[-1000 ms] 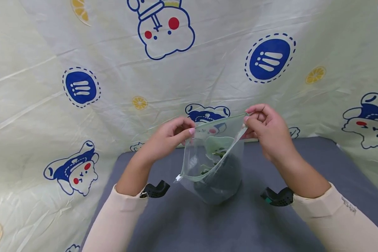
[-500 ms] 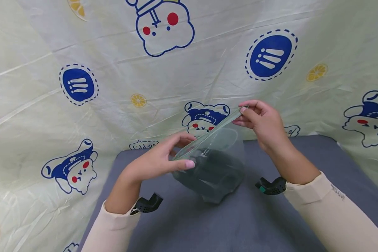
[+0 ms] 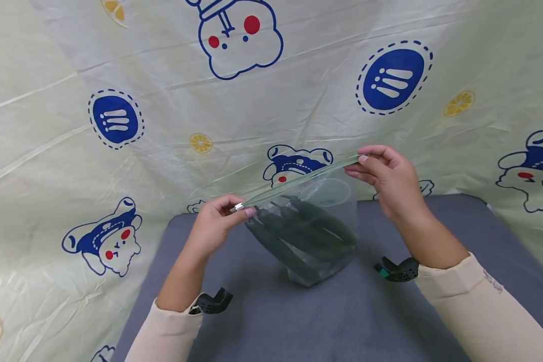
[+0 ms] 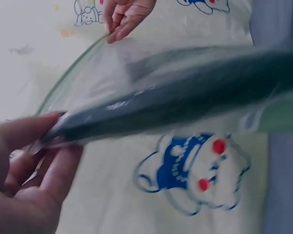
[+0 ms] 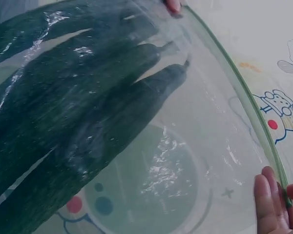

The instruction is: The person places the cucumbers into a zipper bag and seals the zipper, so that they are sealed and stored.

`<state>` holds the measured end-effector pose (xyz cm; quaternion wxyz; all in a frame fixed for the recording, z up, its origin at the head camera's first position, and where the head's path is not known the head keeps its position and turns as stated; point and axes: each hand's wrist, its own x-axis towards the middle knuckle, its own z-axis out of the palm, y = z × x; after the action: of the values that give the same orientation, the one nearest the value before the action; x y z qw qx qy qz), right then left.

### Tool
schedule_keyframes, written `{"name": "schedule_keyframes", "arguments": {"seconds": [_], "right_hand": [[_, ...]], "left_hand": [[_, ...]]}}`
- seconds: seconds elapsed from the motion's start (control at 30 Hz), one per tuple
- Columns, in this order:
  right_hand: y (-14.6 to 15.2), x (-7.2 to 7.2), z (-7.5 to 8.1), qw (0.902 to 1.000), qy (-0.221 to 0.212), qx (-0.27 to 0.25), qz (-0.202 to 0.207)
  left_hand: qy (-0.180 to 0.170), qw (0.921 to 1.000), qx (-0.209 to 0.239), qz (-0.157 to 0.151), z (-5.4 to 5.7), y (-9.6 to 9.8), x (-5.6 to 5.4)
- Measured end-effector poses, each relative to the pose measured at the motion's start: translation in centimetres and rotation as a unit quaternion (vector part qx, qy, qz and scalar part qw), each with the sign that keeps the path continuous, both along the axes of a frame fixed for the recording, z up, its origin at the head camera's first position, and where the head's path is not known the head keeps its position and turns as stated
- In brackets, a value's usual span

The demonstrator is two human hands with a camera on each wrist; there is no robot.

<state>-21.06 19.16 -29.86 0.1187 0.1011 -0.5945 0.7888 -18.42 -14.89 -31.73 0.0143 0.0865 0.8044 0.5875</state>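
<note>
A clear zip bag (image 3: 330, 192) with a pale green zip strip (image 3: 298, 184) holds several dark green cucumbers (image 3: 300, 234). The right wrist view shows the cucumbers (image 5: 102, 112) close up, their stem ends toward the strip (image 5: 234, 80). My left hand (image 3: 213, 223) pinches the strip's left end at the white slider (image 3: 239, 206). At the other, higher end, my right hand (image 3: 391, 183) pinches the corner between thumb and fingers. The strip runs taut and slanted between both hands, its edges close together. In the left wrist view the left hand (image 4: 34, 180) grips the bag's corner.
A dark grey table surface (image 3: 271, 322) lies under the bag. Behind and beside it hangs a pale sheet (image 3: 163, 60) printed with cartoon bears and orange slices. Black wrist cameras (image 3: 214, 301) jut inward from both sleeves.
The bag's wide mouth has been drawn into a flat, straight line. My left hand let go of the rim, shifted left and now pinches the slider end. The cucumbers lean more to the left.
</note>
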Motion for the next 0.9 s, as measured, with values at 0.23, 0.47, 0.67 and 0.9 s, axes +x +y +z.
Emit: {"name": "schedule_keyframes", "arguments": {"seconds": [0.23,0.47,0.67,0.9], "right_hand": [[0.3,0.8,-0.8,0.9971,0.063,0.026,-0.036],[-0.4,1.9,-0.6,0.9873,0.116,0.09,-0.059],[-1.9,2.3,0.1,0.9779,0.13,0.161,-0.033],[-4.0,2.3,1.8,0.9517,0.18,0.248,-0.021]], "left_hand": [[0.03,0.9744,0.217,0.049,-1.5,1.8,-1.4],[0.042,0.9636,0.263,0.025,-0.8,4.2,-1.9],[0.036,0.9721,0.232,0.01,0.4,5.8,-1.9],[0.051,0.9769,0.203,-0.043,1.2,7.4,-2.0]]}}
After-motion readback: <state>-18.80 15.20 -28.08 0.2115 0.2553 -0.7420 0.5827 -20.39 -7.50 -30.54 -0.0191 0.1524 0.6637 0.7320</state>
